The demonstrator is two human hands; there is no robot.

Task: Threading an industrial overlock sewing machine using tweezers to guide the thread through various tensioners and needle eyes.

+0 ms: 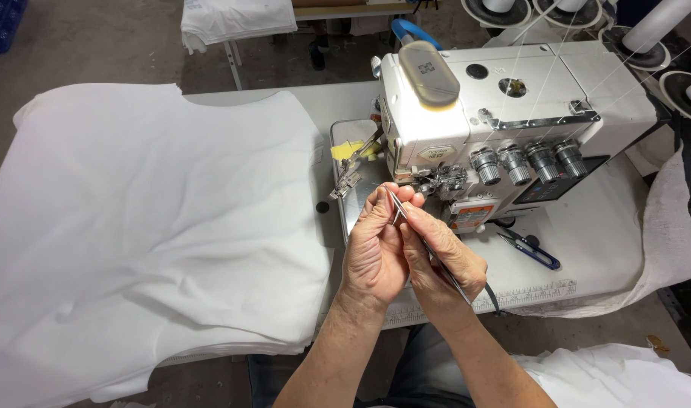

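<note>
Tweezers (429, 249) pinched in right hand (444, 264), tips near sewing machine (504, 113) needle; left hand (376, 249) fingers pinched together beside tips, white fabric (149, 227) leftward.

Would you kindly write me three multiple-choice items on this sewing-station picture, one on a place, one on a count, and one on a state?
1. Where do the blue-handled snips lie?
A. On the white fabric stack
B. On the table, right of the hands
C. On top of the machine

2. How many silver tension knobs sit in a row on the white sewing machine front?
A. Two
B. Four
C. Six

3. How is the right hand occupied?
A. Pinching thin metal tweezers
B. Resting flat on the fabric
C. Hanging out of view

Answers: 1 B, the snips rest on the bare table beside the machine base; 2 B, four knobs stand side by side; 3 A, its fingers grip the tweezers against the left hand.
</note>
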